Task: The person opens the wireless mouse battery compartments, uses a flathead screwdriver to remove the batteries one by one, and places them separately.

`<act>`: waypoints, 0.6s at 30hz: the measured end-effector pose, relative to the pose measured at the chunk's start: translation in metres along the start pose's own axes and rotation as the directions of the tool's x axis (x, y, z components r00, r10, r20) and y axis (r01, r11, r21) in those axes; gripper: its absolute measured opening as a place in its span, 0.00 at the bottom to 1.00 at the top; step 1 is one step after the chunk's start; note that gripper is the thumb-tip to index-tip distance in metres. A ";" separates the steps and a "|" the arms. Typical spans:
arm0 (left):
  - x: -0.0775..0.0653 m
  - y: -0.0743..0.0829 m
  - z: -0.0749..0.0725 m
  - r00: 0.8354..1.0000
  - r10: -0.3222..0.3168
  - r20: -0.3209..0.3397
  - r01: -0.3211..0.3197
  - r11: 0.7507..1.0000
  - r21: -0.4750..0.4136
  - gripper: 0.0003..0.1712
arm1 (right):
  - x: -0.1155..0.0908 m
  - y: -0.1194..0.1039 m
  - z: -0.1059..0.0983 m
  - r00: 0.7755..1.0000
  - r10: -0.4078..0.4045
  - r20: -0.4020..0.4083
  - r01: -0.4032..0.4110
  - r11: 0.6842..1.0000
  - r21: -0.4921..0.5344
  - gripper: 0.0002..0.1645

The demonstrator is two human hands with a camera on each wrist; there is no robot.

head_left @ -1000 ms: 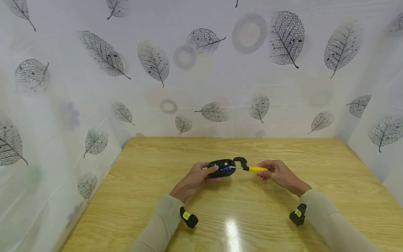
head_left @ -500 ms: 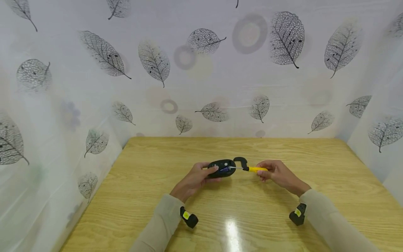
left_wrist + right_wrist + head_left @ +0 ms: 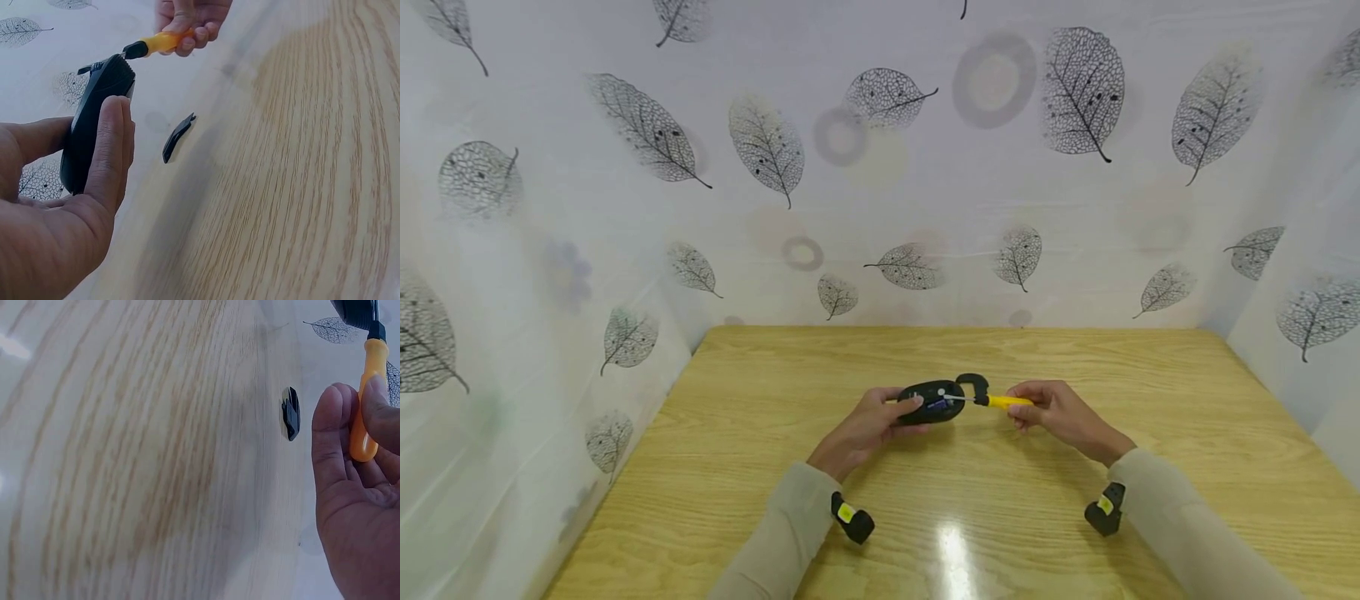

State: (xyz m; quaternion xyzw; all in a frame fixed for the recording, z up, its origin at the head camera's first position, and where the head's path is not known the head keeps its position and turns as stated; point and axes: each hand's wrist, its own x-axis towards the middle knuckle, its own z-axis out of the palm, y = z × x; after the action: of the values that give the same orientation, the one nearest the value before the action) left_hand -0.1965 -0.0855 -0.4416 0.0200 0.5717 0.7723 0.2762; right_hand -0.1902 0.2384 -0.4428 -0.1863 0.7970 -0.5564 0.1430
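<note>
My left hand (image 3: 861, 429) holds a black computer mouse (image 3: 928, 388) with its underside up and the battery compartment uncovered. The thumb lies across one end of it. Inside shows a dark blue battery (image 3: 937, 405). From the right, my right hand (image 3: 1063, 415) pinches the yellow handle of a screwdriver (image 3: 1004, 402). Its metal shaft reaches over the mouse to the battery's end; whether the tip touches the battery is too small to tell. The mouse's side fills the left hand in the left wrist view, hiding the compartment there.
A curved black cover (image 3: 976, 381) lies on the wooden table (image 3: 820, 358) just beyond the screwdriver. Behind the table hangs a white curtain (image 3: 925, 183) with leaf prints. Each wrist wears a black camera (image 3: 853, 523).
The mouse and left hand have shifted very slightly right. The right hand and screwdriver have moved a little left, the shaft reaching further over the mouse.
</note>
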 end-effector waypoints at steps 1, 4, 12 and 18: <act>0.000 0.000 0.000 1.000 -0.004 -0.003 0.004 1.000 -0.004 0.30 | 0.000 0.000 0.000 1.000 -0.002 0.000 0.002 1.000 0.001 0.19; 0.001 -0.001 -0.001 1.000 -0.002 -0.006 0.002 1.000 -0.003 0.31 | 0.000 -0.001 0.001 1.000 -0.009 -0.004 0.009 1.000 0.002 0.18; 0.002 -0.005 -0.003 1.000 0.010 -0.019 -0.010 1.000 0.008 0.30 | -0.001 -0.004 -0.002 0.999 -0.009 -0.040 0.009 1.000 0.005 0.19; 0.000 -0.006 -0.004 0.999 0.022 -0.023 -0.021 1.000 0.015 0.29 | -0.007 -0.008 -0.011 0.994 0.034 -0.106 -0.037 0.999 -0.020 0.21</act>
State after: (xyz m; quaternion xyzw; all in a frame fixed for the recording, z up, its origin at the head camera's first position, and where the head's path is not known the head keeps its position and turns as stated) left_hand -0.1958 -0.0881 -0.4488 0.0191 0.5802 0.7713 0.2610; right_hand -0.1878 0.2480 -0.4318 -0.1439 0.8127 -0.5542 0.1083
